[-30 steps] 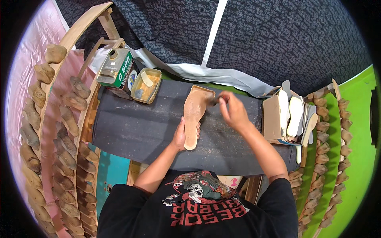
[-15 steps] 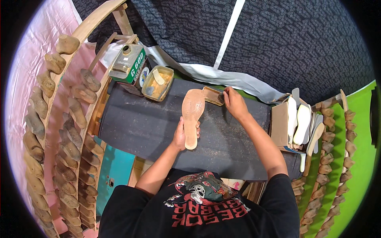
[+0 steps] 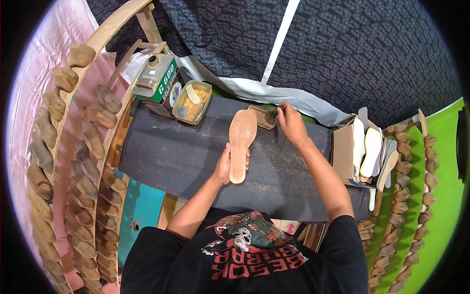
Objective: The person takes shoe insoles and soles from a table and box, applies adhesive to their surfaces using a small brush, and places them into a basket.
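A dark patterned cloth (image 3: 352, 54) spans the back of a shoemaking workspace, with wooden racks (image 3: 119, 19) of shoe lasts (image 3: 45, 126) ranged down both sides, before pink fabric (image 3: 36, 73) on the left and a green wall (image 3: 448, 152) on the right. Between them stands a worktable (image 3: 171, 152) covered in black and dusted with pale specks. At its near edge is a person (image 3: 156, 259) in a black T-shirt (image 3: 323, 267) printed with a skull. On the table's right end, a cardboard box (image 3: 343, 152) bristles with white, gray and tan insole shapes (image 3: 370, 152); at the far left corner, a green-and-silver metal can (image 3: 155, 81) stands uncapped. A tan insole (image 3: 241, 139) is at center, above the table, its broad forefoot pointing away and flecked with shiny spots. Just beside the can, a rectangular tub (image 3: 184, 119) with a yellowish coating inside holds a pale, flat scraper (image 3: 193, 94). The left hand (image 3: 224, 164) grips the insole by its narrower heel half, thumb along one edge and fingers curled around the other. The right hand (image 3: 292, 122) pinches a small dark tool (image 3: 270, 116), possibly a brush, its end at a shallow tray (image 3: 266, 128) just beyond the insole.
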Available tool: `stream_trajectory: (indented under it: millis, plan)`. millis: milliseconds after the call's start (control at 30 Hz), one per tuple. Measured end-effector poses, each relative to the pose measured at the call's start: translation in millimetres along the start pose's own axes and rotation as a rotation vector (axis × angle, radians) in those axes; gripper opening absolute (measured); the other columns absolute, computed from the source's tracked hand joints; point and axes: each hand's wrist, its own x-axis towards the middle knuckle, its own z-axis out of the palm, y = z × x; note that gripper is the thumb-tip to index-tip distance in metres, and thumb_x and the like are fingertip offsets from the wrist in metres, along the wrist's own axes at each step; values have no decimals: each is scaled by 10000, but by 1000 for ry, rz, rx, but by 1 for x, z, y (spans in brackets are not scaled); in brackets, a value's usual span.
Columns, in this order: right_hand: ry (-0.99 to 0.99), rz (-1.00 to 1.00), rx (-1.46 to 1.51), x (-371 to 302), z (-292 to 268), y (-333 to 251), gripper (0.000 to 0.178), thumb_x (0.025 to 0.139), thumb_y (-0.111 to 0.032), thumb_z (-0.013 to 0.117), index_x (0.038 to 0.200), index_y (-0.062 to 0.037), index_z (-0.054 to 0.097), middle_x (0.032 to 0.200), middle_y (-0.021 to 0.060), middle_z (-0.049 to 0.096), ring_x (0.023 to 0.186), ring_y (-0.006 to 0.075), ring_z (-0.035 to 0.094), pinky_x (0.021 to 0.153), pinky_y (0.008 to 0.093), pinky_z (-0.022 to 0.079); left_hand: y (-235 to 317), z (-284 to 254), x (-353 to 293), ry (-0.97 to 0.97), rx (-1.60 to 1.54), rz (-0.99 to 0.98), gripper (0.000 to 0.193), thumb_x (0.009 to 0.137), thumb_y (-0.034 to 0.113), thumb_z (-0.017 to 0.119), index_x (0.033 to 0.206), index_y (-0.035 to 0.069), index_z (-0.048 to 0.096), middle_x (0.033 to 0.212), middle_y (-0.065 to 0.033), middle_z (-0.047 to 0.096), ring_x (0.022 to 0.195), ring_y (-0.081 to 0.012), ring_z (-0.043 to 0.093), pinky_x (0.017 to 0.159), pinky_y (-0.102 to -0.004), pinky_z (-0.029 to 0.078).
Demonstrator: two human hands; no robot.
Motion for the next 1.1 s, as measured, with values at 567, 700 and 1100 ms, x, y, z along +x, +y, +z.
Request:
stream_trajectory:
  millis: [567, 700, 1100]
  plan:
    - [38, -140, 228, -25, -66, -94, 146, 975, -79, 636, 1083, 15, 613, 878, 150, 689, 780, 243, 693, 722, 347, 545, 13, 16, 46, -59, 95, 18, 565, 1093, 503, 316, 1361, 61, 544, 1055, -144, 714, 871, -240, 706, 789, -384, 594]
    - [37, -326, 113, -36, -64, -97, 203, 906, -52, 684, 1085, 15, 615, 914, 156, 673, 794, 314, 678, 720, 390, 553, 12, 20, 55, -46, 80, 35, 554, 1096, 500, 314, 1339, 68, 560, 1064, -131, 715, 874, -235, 712, 787, -381, 596]
    - [-189, -486, 179, -52, -60, -108, 256, 853, 11, 697, 1086, 6, 590, 903, 148, 660, 759, 306, 664, 693, 385, 556, 13, 28, 64, -19, 11, 32, 598, 1090, 502, 293, 1422, 68, 537, 1164, -112, 706, 910, -197, 693, 847, -361, 579]
